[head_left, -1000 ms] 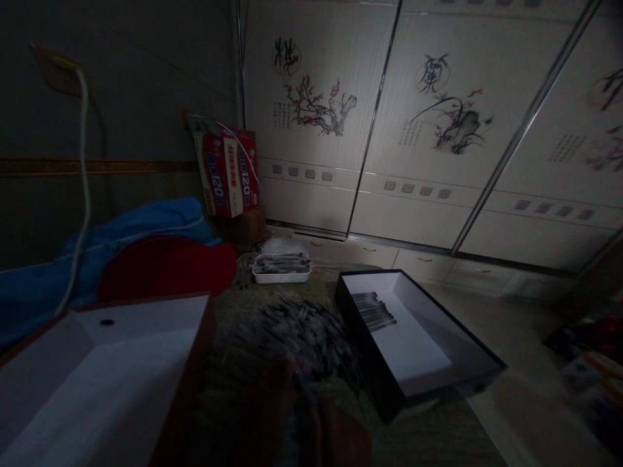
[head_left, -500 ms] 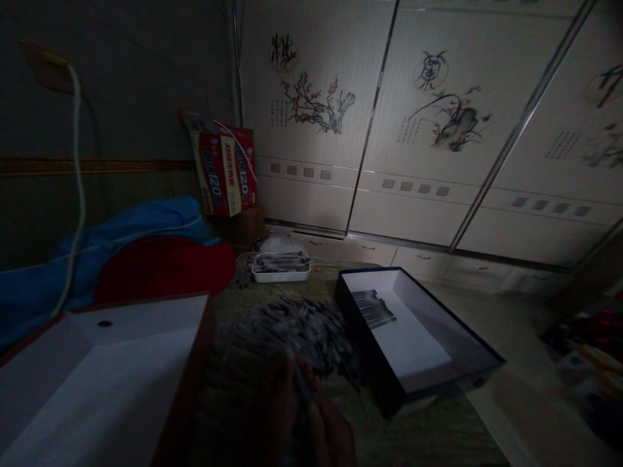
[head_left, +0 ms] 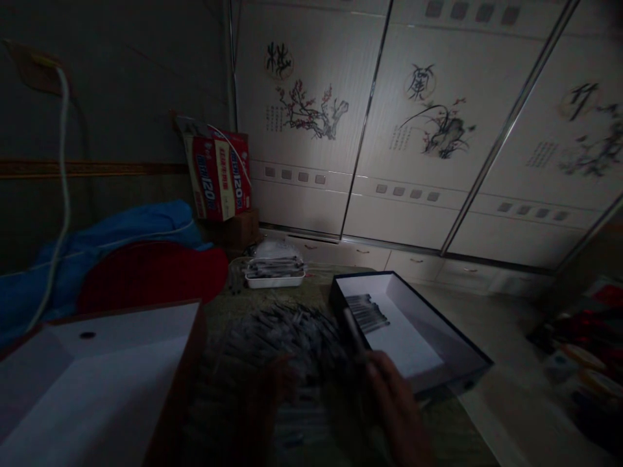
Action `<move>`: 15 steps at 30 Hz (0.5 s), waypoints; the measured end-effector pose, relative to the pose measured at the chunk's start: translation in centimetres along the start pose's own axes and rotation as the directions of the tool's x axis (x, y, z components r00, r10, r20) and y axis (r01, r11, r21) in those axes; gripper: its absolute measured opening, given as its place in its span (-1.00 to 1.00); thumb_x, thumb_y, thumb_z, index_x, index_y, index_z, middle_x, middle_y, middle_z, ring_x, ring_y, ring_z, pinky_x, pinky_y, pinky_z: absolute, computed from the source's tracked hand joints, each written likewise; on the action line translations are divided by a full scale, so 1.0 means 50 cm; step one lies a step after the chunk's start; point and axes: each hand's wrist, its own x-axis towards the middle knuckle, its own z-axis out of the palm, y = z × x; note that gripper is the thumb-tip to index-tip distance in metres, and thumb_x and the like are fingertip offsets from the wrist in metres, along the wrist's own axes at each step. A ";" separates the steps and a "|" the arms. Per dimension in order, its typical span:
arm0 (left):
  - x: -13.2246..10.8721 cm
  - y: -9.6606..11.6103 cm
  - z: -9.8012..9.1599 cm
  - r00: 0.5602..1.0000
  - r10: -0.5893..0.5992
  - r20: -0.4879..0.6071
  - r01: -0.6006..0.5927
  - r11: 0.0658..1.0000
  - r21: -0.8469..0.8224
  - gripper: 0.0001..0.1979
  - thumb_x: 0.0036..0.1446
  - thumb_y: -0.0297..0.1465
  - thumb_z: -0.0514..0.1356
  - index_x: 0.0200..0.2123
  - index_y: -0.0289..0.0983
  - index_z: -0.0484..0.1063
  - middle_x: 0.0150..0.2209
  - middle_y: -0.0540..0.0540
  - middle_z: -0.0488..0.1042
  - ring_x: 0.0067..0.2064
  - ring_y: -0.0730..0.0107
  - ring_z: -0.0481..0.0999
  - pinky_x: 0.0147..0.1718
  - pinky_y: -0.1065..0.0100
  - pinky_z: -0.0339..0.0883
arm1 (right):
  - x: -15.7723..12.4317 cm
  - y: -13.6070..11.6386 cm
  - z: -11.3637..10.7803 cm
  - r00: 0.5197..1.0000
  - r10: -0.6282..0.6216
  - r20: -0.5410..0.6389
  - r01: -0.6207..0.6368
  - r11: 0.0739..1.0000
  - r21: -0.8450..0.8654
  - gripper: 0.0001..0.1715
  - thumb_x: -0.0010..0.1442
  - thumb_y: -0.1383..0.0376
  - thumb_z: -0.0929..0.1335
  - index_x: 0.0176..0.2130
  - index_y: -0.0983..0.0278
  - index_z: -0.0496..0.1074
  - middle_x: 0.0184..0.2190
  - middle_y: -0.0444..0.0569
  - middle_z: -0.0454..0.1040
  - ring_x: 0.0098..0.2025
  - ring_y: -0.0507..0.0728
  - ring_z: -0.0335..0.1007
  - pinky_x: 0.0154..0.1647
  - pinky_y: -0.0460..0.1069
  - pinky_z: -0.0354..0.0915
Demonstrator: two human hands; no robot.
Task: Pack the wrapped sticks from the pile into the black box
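Between the fingers of my right hand [head_left: 392, 395] is a slim pen [head_left: 354, 329], its light end pointing up and away at the near left edge of the black-sided box [head_left: 413, 357]. Inside that box, a row of pens [head_left: 367, 312] lies side by side along the left wall. My left hand [head_left: 275, 386] hovers over or rests on the near part of a big loose pile of pens [head_left: 292, 331]. It is dark and smeared, so its fingers do not show clearly. More pens lie in the shadow below it.
A white-lined box with brown sides [head_left: 182, 363] stands at the left. At the back, a white tray [head_left: 275, 282] holds more pens. Blue cloth [head_left: 146, 224] and red cloth [head_left: 156, 275] lie behind the left box. A red carton [head_left: 219, 175] stands near the sliding wardrobe doors [head_left: 296, 194].
My right hand has moved right and forward with the pen, away from my left hand, to the black-sided box. My left hand stays near the pile. The view has shifted slightly.
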 end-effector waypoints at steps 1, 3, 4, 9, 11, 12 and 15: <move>-0.002 0.003 -0.003 0.999 0.039 -0.023 -0.038 0.999 0.018 -0.43 -0.22 0.12 0.27 -0.33 -0.25 0.55 -0.56 -0.03 0.54 -0.60 0.40 0.42 -0.60 0.36 0.33 | 0.046 -0.002 -0.041 0.994 -0.050 0.097 0.058 0.995 -0.082 -0.56 0.35 0.04 0.11 0.00 0.21 0.33 -0.26 -0.05 0.52 -0.24 0.11 0.45 -0.21 -0.03 0.36; -0.009 0.010 -0.008 0.991 0.115 -0.070 -0.109 0.991 0.084 -0.44 -0.16 0.12 0.23 -0.32 -0.26 0.53 -0.62 0.02 0.49 -0.62 0.45 0.38 -0.61 0.40 0.29 | 0.140 0.002 -0.111 0.965 -0.130 0.227 0.216 0.887 -0.407 -0.54 0.39 0.13 0.03 -0.09 0.29 0.34 -0.39 -0.06 0.47 -0.38 0.07 0.41 -0.29 -0.06 0.34; -0.013 0.013 -0.010 0.987 0.139 -0.085 -0.128 0.984 0.126 -0.44 -0.11 0.12 0.20 -0.30 -0.26 0.53 -0.64 0.04 0.46 -0.61 0.45 0.37 -0.58 0.41 0.30 | 0.183 0.009 -0.137 0.940 -0.126 0.316 0.302 0.736 -0.606 -0.56 0.39 0.20 0.02 -0.11 0.31 0.35 -0.32 -0.01 0.47 -0.27 0.06 0.43 -0.21 -0.07 0.33; -0.030 0.022 -0.015 0.981 0.154 -0.120 -0.113 0.950 0.290 -0.38 -0.06 0.16 0.12 -0.27 -0.28 0.52 -0.64 0.05 0.43 -0.57 0.41 0.39 -0.54 0.40 0.32 | 0.313 0.059 -0.160 0.887 0.019 0.462 0.400 0.469 -0.788 -0.82 0.23 0.40 0.28 -0.26 0.32 0.48 -0.23 0.09 0.46 -0.11 0.22 0.39 -0.08 0.14 0.28; -0.031 0.018 -0.018 0.983 0.148 -0.108 -0.109 0.948 0.300 -0.38 -0.07 0.16 0.13 -0.27 -0.27 0.53 -0.64 0.05 0.43 -0.56 0.40 0.40 -0.54 0.40 0.33 | 0.331 0.079 -0.137 0.828 0.100 0.551 0.477 0.391 -0.787 -0.87 0.24 0.33 0.32 -0.24 0.32 0.47 -0.22 0.02 0.47 -0.13 0.18 0.41 -0.10 0.15 0.32; -0.030 0.014 -0.021 0.985 0.142 -0.101 -0.107 0.949 0.296 -0.39 -0.08 0.16 0.14 -0.28 -0.27 0.53 -0.65 0.05 0.42 -0.56 0.41 0.40 -0.54 0.40 0.33 | 0.338 0.088 -0.124 0.790 0.141 0.596 0.519 0.364 -0.774 -0.84 0.26 0.28 0.33 -0.20 0.33 0.45 -0.19 -0.01 0.47 -0.13 0.15 0.41 -0.10 0.13 0.34; -0.024 -0.005 -0.028 0.987 0.125 -0.100 -0.093 0.956 0.278 -0.39 -0.14 0.16 0.18 -0.31 -0.27 0.54 -0.65 0.05 0.42 -0.59 0.42 0.38 -0.58 0.41 0.32 | 0.353 0.117 -0.085 0.680 0.239 0.693 0.620 0.319 -0.717 -0.70 0.27 0.20 0.34 -0.05 0.31 0.39 -0.08 -0.03 0.44 -0.11 0.11 0.43 -0.10 0.11 0.37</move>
